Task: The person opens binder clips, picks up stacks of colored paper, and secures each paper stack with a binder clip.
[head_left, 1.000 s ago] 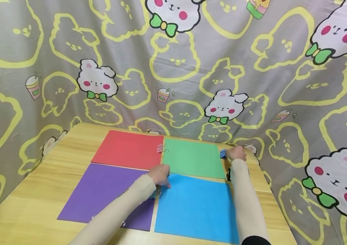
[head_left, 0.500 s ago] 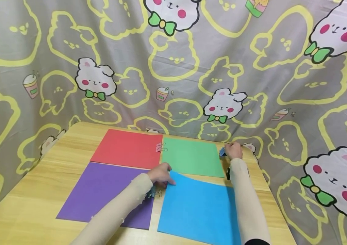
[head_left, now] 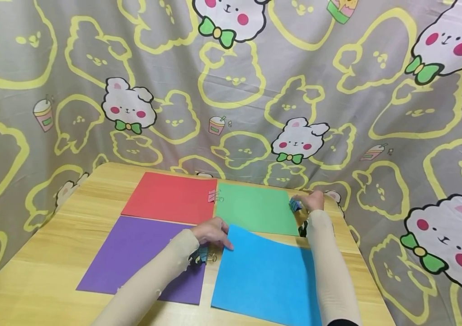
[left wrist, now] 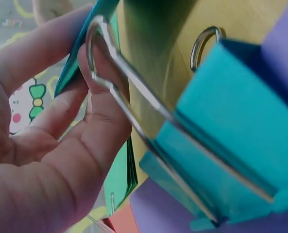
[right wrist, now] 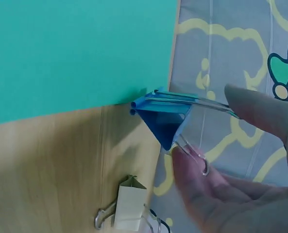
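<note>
My left hand point(head_left: 211, 232) pinches the raised near-left corner of the blue paper point(head_left: 263, 280), which tilts off the table. Beside that hand, a teal binder clip point(left wrist: 236, 111) sits at the purple paper's right edge, its wire handle in front of the fingers. At the far right, my right hand point(head_left: 315, 200) holds a blue binder clip point(right wrist: 164, 121) by its wire handles, thumb on one and fingertips at the other. The clip's mouth meets the corner of the green paper point(right wrist: 76, 53); whether it bites the paper, I cannot tell. Layered edges show on the green stack point(left wrist: 129, 167).
Red paper point(head_left: 170, 197) lies at the back left, with a pink binder clip point(head_left: 212, 195) on its right edge. Purple paper point(head_left: 133, 258) lies in front of it. A cream binder clip point(right wrist: 130, 204) rests on the wooden table point(head_left: 31, 267). A patterned curtain point(head_left: 174, 68) hangs behind.
The left hand has lifted the blue paper's corner, and the sheet has shifted slightly right. My right hand has brought the blue binder clip leftward to the green paper's edge.
</note>
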Tool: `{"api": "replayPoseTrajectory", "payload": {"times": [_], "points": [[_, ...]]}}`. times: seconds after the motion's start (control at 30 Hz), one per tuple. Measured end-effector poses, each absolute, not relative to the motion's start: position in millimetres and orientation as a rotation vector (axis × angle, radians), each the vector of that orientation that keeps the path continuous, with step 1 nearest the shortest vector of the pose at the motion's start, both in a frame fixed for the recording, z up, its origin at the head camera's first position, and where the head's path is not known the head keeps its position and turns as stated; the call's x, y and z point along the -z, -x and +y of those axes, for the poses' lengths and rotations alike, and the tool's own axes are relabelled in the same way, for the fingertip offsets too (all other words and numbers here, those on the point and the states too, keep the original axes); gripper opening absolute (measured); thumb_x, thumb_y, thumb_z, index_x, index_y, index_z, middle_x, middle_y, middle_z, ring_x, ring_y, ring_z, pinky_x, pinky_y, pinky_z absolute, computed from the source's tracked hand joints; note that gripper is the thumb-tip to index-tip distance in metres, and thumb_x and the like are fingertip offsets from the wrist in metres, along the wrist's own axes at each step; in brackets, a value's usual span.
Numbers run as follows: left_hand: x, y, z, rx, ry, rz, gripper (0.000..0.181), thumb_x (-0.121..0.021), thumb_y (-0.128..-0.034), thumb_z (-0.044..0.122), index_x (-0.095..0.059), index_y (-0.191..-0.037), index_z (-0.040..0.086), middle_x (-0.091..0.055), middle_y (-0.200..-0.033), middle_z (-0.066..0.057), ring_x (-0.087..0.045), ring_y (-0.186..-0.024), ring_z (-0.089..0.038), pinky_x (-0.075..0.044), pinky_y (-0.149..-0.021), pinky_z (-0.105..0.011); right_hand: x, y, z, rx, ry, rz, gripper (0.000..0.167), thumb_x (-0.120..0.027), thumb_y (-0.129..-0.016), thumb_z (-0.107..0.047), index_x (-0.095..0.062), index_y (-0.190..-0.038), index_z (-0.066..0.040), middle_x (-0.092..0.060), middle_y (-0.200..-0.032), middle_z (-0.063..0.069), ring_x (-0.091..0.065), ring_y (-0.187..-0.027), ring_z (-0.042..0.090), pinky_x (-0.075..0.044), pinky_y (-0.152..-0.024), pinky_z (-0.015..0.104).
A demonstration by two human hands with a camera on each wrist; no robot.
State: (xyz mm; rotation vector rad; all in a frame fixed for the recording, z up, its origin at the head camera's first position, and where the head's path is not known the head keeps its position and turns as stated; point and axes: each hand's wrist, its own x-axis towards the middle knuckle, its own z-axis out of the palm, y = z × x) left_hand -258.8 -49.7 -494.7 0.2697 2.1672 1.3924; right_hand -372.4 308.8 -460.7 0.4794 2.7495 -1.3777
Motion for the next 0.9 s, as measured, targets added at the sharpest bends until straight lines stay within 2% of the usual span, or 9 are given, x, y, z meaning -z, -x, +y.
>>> {"api": "replayPoseTrajectory", "payload": {"times": [0.1, 0.17, 0.33, 0.5, 0.6, 0.67, 0.73, 0.8, 0.9], "points": [[495, 257, -48, -1.432, -0.352, 2.127, 0.014, -0.082, -0.0833, 0.0, -0.068, -0.085, -0.001, -0.062, -0.074, -0.003, -0.063, -0.064, -0.013, -0.058, -0.063, -0.028, 463, 372, 310, 1.382, -0.458, 2.728, 0.082, -0.072, -0.096, -0.028, -0.031, -0.156, 0.01, -0.033, -0.162, 0.032, -0.037, -0.147, 0.05, -0.039, -0.12, 0.059], [494, 256, -46, -1.455, -0.398, 2.085, 0.012, -0.077, -0.0877, -0.001, -0.067, -0.093, -0.005, -0.062, -0.078, -0.006, -0.063, -0.065, -0.013, -0.06, -0.062, -0.028, 465, 373, 310, 1.377, -0.449, 2.722, 0.081, -0.071, -0.097, -0.03, -0.032, -0.156, 0.01, -0.033, -0.162, 0.033, -0.039, -0.146, 0.05, -0.039, -0.119, 0.059], [492, 251, -43, -1.46, -0.387, 1.978, 0.074, -0.076, -0.0896, -0.001, -0.038, -0.152, -0.01, -0.065, -0.127, -0.028, -0.074, -0.082, -0.025, -0.065, -0.071, -0.042, 468, 374, 310, 1.352, -0.456, 2.744, 0.079, -0.07, -0.097, -0.032, -0.036, -0.153, 0.012, -0.036, -0.16, 0.034, -0.04, -0.145, 0.05, -0.04, -0.118, 0.06], [486, 246, -39, -1.47, -0.365, 1.907, 0.094, -0.077, -0.0847, -0.011, -0.028, -0.163, 0.008, -0.062, -0.133, -0.03, -0.077, -0.088, -0.038, -0.065, -0.073, -0.047, 468, 373, 310, 1.357, -0.467, 2.732, 0.076, -0.07, -0.097, -0.035, -0.042, -0.15, 0.011, -0.041, -0.156, 0.033, -0.043, -0.143, 0.049, -0.042, -0.116, 0.06], [486, 245, -37, -1.481, -0.367, 1.888, 0.097, -0.075, -0.0827, -0.016, -0.027, -0.163, 0.009, -0.063, -0.133, -0.029, -0.077, -0.088, -0.038, -0.065, -0.073, -0.045, 469, 373, 312, 1.367, -0.476, 2.698, 0.077, -0.069, -0.098, -0.039, -0.041, -0.151, 0.009, -0.041, -0.156, 0.032, -0.044, -0.142, 0.048, -0.042, -0.117, 0.059], [485, 244, -36, -1.474, -0.375, 1.92, 0.095, -0.076, -0.0821, -0.015, -0.027, -0.162, 0.0, -0.063, -0.132, -0.027, -0.077, -0.087, -0.032, -0.065, -0.073, -0.04, 469, 373, 312, 1.402, -0.486, 2.657, 0.079, -0.067, -0.099, -0.041, -0.038, -0.153, 0.009, -0.042, -0.156, 0.032, -0.048, -0.14, 0.048, -0.043, -0.117, 0.058], [486, 245, -36, -1.451, -0.397, 1.96, 0.06, -0.077, -0.0836, -0.012, -0.049, -0.137, -0.014, -0.066, -0.106, -0.016, -0.068, -0.074, -0.017, -0.061, -0.069, -0.03, 470, 373, 312, 1.45, -0.485, 2.616, 0.079, -0.064, -0.101, -0.041, -0.035, -0.154, 0.009, -0.042, -0.156, 0.033, -0.052, -0.138, 0.046, -0.046, -0.115, 0.054], [486, 246, -36, -1.426, -0.409, 2.011, 0.035, -0.079, -0.085, -0.007, -0.057, -0.111, -0.016, -0.054, -0.086, -0.006, -0.052, -0.067, -0.01, -0.052, -0.067, -0.026, 469, 373, 311, 1.517, -0.478, 2.571, 0.079, -0.062, -0.103, -0.041, -0.032, -0.156, 0.01, -0.044, -0.154, 0.034, -0.056, -0.136, 0.045, -0.05, -0.113, 0.049], [486, 246, -37, -1.398, -0.403, 2.064, 0.026, -0.08, -0.0872, 0.001, -0.061, -0.1, -0.013, -0.061, -0.093, -0.008, -0.06, -0.069, -0.012, -0.057, -0.078, -0.03, 467, 372, 309, 1.618, -0.47, 2.502, 0.078, -0.06, -0.104, -0.038, -0.03, -0.156, 0.011, -0.046, -0.152, 0.035, -0.056, -0.137, 0.043, -0.052, -0.11, 0.042]]}}
